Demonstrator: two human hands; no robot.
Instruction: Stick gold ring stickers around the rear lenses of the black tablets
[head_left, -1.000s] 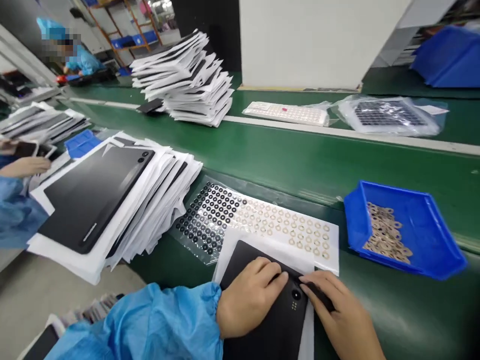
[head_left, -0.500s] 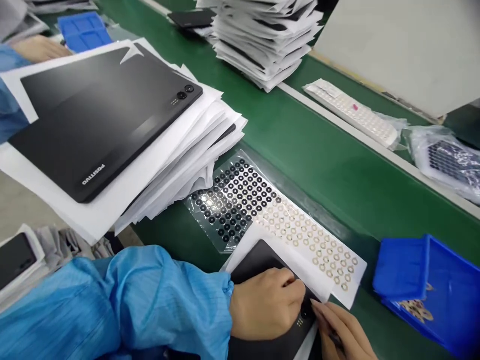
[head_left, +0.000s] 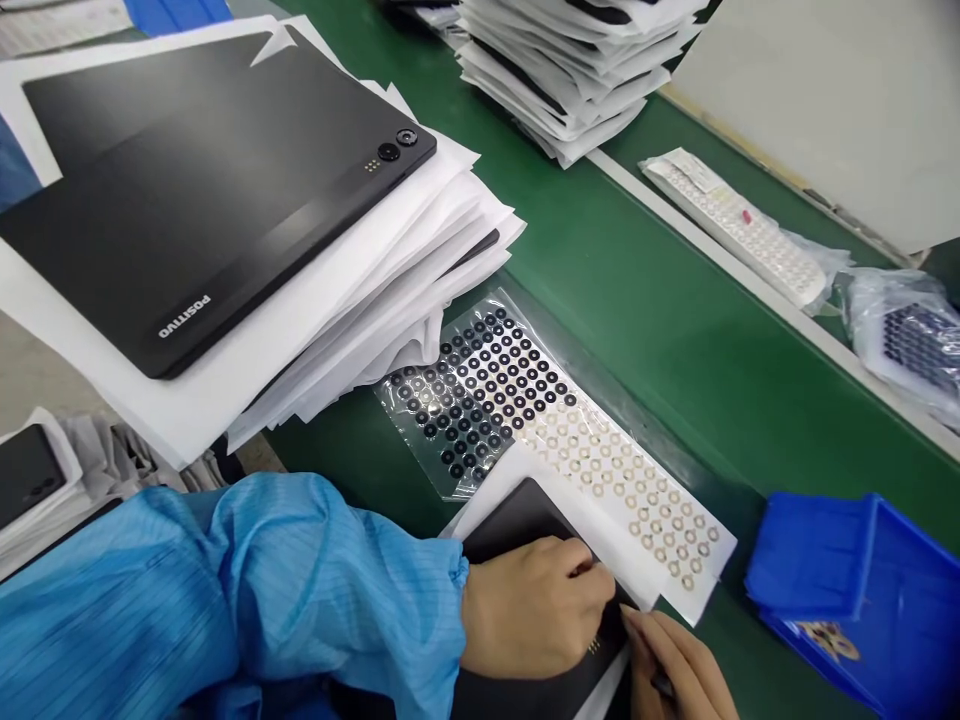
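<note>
My left hand (head_left: pixel 534 607) lies curled on a black tablet back cover (head_left: pixel 517 515) at the bottom centre, fingertips pinched near its camera corner. My right hand (head_left: pixel 679 672) meets it from the right, fingers closed round a thin dark tool that points at the same corner. The cover rests on a white sheet. Just beyond lies a clear sheet of small black rings (head_left: pixel 476 390) that runs into a white sheet of gold-coloured rings (head_left: pixel 637 490).
A tall pile of white-sleeved tablets topped by a black cover (head_left: pixel 202 190) stands to the left. A second pile (head_left: pixel 577 70) sits further back. A blue bin (head_left: pixel 870 590) is at the right, bagged part sheets (head_left: pixel 739 230) beyond on the green belt (head_left: pixel 645 300).
The view has tipped down and closer to the work. Both hands have stayed on the cover's camera corner, the right one sliding lower in frame. The co-worker's hand at the left has left view.
</note>
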